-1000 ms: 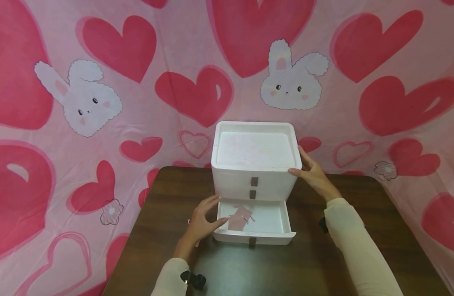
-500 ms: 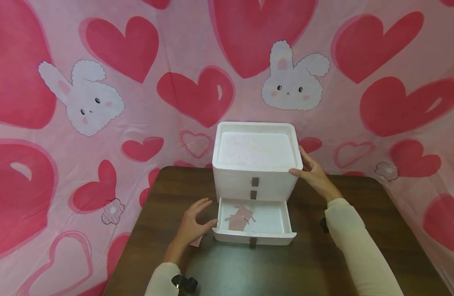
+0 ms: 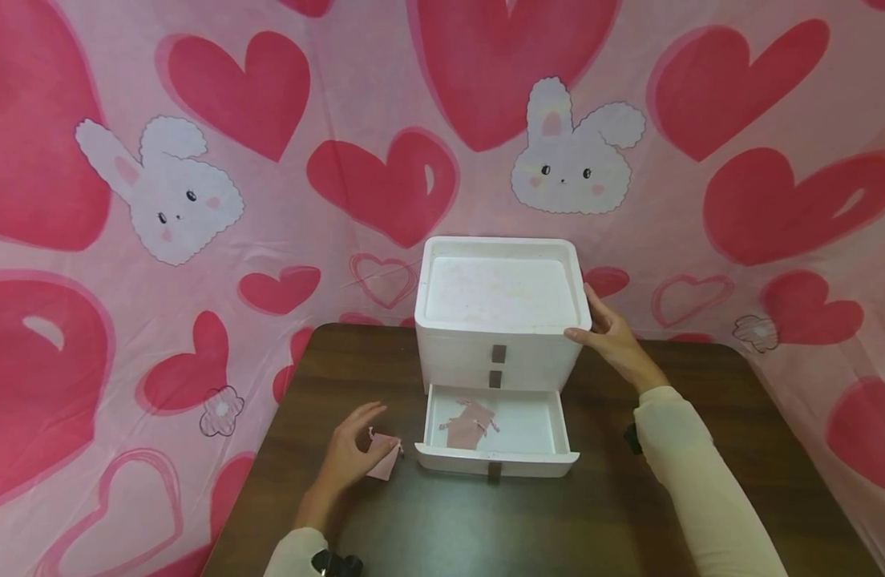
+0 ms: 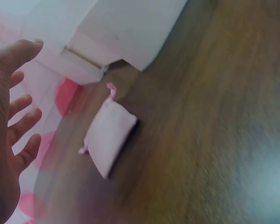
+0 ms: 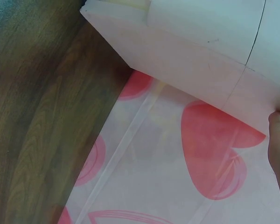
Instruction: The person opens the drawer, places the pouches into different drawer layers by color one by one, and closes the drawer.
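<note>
My left hand (image 3: 348,451) hovers low over the table with its fingers spread, just left of a small pink drawstring pouch (image 3: 381,466). In the left wrist view that pouch (image 4: 111,133) lies flat on the wood, apart from the fingers, and nothing is in the hand. A white drawer unit (image 3: 496,361) stands at the table's back, its bottom drawer (image 3: 529,429) pulled out. Pink pouches (image 3: 466,426) lie overlapping in the drawer's left part. My right hand (image 3: 616,340) rests against the unit's upper right corner, thumb at the front and fingers along the side.
Grey-brown tabs (image 3: 499,353) mark the upper drawer fronts. The unit's top (image 3: 500,288) is a shallow rimmed tray. Behind the dark wooden table (image 3: 486,529) hangs a pink cloth (image 3: 370,72) with hearts and rabbits.
My left hand has moved left and down, away from the drawer to beside the pouch on the table, uncovering that pouch. The right hand keeps its place on the unit.
</note>
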Tool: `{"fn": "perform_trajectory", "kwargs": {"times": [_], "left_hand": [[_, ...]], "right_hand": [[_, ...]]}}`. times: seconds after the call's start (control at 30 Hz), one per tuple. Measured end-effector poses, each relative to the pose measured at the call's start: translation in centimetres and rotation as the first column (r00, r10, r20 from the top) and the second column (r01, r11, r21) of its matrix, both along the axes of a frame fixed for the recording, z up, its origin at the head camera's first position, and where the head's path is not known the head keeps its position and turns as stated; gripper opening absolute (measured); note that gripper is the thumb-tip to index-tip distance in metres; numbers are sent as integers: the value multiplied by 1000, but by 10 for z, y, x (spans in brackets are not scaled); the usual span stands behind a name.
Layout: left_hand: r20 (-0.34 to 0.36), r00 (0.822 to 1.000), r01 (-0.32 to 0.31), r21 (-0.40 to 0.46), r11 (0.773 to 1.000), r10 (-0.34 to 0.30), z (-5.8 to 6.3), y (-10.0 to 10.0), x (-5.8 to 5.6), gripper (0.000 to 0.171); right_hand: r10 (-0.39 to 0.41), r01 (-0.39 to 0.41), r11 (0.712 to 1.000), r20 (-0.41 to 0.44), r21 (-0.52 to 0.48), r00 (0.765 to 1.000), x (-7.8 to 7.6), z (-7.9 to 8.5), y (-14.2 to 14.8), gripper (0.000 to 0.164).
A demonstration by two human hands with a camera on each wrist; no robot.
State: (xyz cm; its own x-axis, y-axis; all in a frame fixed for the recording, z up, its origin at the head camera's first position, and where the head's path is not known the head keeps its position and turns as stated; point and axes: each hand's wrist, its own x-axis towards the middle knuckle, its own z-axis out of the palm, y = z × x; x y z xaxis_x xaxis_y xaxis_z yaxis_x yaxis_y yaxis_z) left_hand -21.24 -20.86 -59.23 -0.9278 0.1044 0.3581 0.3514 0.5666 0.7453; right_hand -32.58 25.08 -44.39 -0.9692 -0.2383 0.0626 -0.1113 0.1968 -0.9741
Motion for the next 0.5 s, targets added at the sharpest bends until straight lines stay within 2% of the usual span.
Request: {"fn": "perform_trajectory", "kwargs": {"times": [0.2, 0.5], "left_hand": [[15, 1000, -23, -24, 999, 24, -8, -10, 6, 56], [140, 988, -62, -48, 997, 68, -18, -19, 9, 57]], "right_hand": [[4, -4, 1000, -7, -2, 1000, 0, 0, 0, 94], [4, -4, 1000, -1, -9, 1000, 1, 0, -1, 94]]}}
